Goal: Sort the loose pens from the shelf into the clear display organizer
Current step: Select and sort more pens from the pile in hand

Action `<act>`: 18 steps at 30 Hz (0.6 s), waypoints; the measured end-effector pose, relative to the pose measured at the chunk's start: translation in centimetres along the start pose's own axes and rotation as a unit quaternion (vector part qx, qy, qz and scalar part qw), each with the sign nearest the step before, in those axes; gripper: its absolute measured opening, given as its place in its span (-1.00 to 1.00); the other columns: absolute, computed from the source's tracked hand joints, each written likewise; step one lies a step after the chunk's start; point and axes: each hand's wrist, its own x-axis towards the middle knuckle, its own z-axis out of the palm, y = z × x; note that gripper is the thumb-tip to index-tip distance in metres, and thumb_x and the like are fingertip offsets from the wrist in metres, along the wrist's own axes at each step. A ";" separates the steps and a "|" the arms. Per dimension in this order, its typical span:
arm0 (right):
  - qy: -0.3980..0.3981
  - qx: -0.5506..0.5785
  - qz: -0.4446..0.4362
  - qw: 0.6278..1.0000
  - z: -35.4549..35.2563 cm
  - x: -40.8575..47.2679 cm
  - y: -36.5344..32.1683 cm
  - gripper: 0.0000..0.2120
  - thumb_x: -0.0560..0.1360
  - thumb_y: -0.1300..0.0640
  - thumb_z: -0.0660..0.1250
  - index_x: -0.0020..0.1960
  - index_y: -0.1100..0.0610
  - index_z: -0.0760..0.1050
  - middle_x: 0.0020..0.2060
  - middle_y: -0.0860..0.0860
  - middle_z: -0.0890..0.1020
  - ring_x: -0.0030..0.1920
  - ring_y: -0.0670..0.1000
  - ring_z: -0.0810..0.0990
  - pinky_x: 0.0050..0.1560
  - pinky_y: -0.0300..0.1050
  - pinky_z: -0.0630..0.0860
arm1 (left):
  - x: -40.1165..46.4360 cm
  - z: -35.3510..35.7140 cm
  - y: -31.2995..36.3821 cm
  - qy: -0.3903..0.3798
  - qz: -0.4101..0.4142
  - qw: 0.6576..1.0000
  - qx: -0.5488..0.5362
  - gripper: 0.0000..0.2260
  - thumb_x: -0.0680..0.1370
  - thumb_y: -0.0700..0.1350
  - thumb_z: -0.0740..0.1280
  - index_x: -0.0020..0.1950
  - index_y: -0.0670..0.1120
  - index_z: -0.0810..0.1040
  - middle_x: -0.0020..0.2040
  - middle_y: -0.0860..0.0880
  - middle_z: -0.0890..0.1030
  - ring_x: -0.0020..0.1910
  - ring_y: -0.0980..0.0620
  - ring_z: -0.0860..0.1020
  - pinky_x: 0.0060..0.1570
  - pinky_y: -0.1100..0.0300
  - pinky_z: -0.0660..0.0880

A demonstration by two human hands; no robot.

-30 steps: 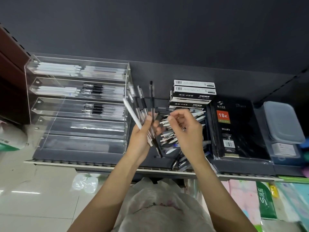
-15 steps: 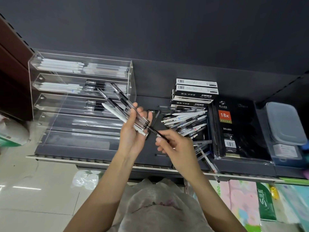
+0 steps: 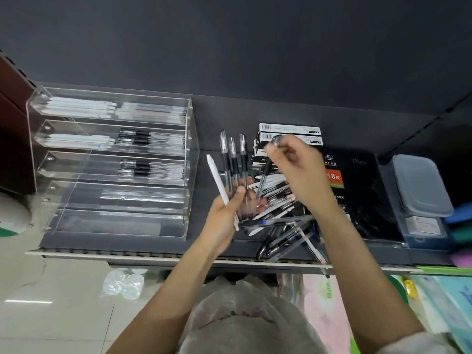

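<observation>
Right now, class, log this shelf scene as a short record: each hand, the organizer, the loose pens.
left hand: grips a fan of pens, tips up
right hand: pinches one black pen, bringing it to the fan
organizer: clear, tiered; upper three tiers hold pens, lower two look bare
loose pens: heaped on the shelf, right of the organizer

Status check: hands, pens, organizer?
Left hand grips fanned pens. Right hand pinches one pen. Organizer unobstructed; loose pile remains.

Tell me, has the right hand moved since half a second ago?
Yes. The right hand has risen from the shelf's front edge toward the stacked pen boxes, lifting one pen.
</observation>
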 end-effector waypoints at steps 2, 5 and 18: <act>-0.052 -0.064 -0.010 0.997 0.1 1.4 -0.2 -0.83 0.52 0.08 0.34 -0.12 0.20 0.51 -0.35 -0.05 0.51 -0.41 -0.13 0.44 -0.30 -0.23 0.42 | -0.3 0.4 0.2 -0.016 -0.010 1.000 0.014 -0.81 0.64 -0.18 0.12 0.10 -0.13 0.52 -0.16 -0.05 0.64 -0.16 -0.05 0.67 -0.13 0.10 0.62; -0.070 -0.091 0.000 0.993 0.9 2.3 0.1 -0.80 0.49 0.07 0.39 -0.12 0.22 0.53 -0.42 -0.07 0.52 -0.53 -0.17 0.47 -0.43 -0.32 0.43 | -0.6 0.6 0.4 -0.027 -0.011 0.999 0.032 -0.82 0.64 -0.16 0.12 0.10 -0.09 0.51 -0.06 -0.03 0.70 -0.17 -0.01 0.68 -0.27 0.22 0.58; -0.294 0.165 0.192 0.922 2.9 0.1 3.2 -0.66 0.45 0.06 0.38 0.20 0.13 0.54 0.08 0.08 0.65 -0.10 -0.11 0.65 -0.21 -0.20 0.52 | -3.4 -0.5 -1.2 -0.034 -0.052 0.997 0.048 -0.82 0.52 -0.11 0.23 0.01 -0.18 0.53 -0.25 -0.05 0.61 -0.36 0.04 0.52 -0.19 0.14 0.51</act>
